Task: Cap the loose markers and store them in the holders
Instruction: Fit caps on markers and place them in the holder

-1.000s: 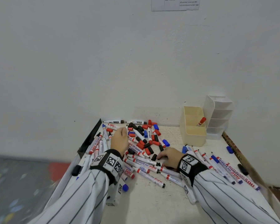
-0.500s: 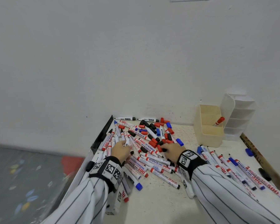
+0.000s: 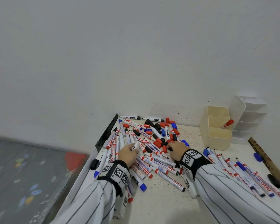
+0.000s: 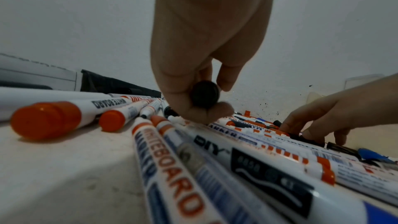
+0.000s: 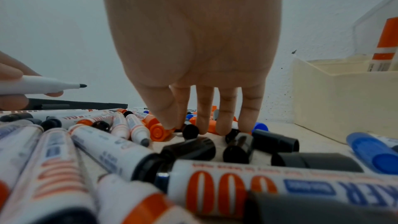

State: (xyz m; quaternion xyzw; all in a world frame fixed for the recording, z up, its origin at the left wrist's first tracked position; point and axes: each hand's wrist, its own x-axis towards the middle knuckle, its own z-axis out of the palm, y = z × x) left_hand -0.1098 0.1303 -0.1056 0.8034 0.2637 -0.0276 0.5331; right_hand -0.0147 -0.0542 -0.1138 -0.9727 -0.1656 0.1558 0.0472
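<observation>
Left hand (image 3: 128,153) pinches "DIY" marker (image 3: 135,145); others read "WHITEBOARD".

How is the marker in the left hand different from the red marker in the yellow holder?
The marker in the left hand has no cap, so its black tip shows; the red marker in the yellow holder wears its red cap. The first is gripped by the left hand above the pile; the second leans inside the holder. Both have white barrels.
</observation>
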